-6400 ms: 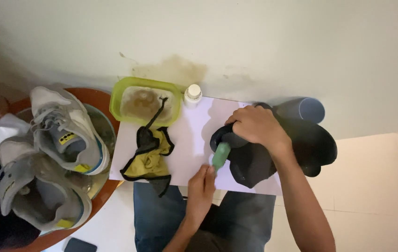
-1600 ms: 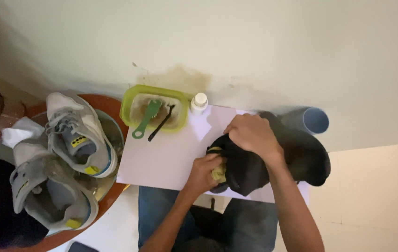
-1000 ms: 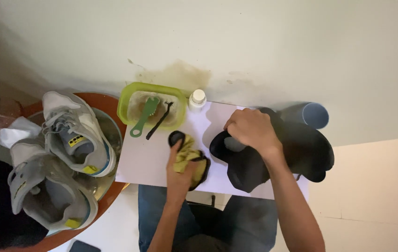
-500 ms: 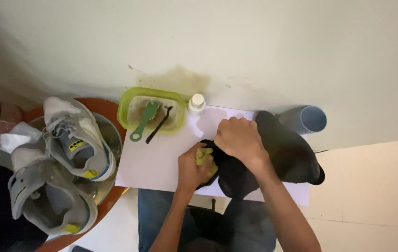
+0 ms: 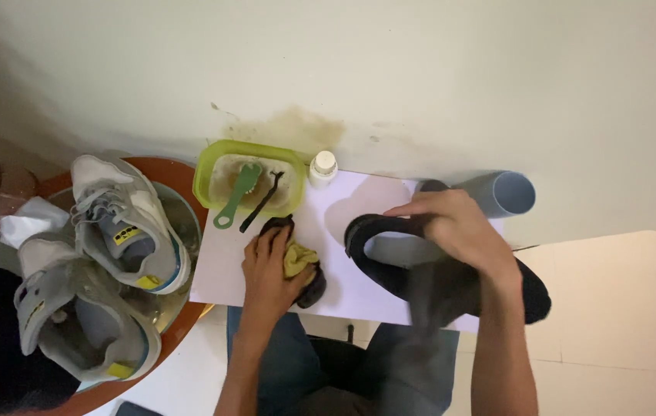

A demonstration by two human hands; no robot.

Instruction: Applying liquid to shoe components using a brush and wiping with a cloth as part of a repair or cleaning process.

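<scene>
Black shoe (image 5: 451, 281) at 3 o'clock on white sheet (image 5: 228, 270), partly blurred. Right hand (image 5: 459, 227) clamped on shoe's upper edge, fingers curled over collar. Left hand (image 5: 270, 266) near centre, closed around yellow-and-black cloth (image 5: 301, 262), pressed on sheet. Green tub (image 5: 209, 166) at 11 o'clock, holding green brush (image 5: 237, 192) and thin black tool (image 5: 260, 202). Small white bottle (image 5: 322, 167) just beside tub at 12. Grey pipe (image 5: 505, 192) at 2. Two grey sneakers (image 5: 124, 223) in round basin (image 5: 182, 223) at 9.
</scene>
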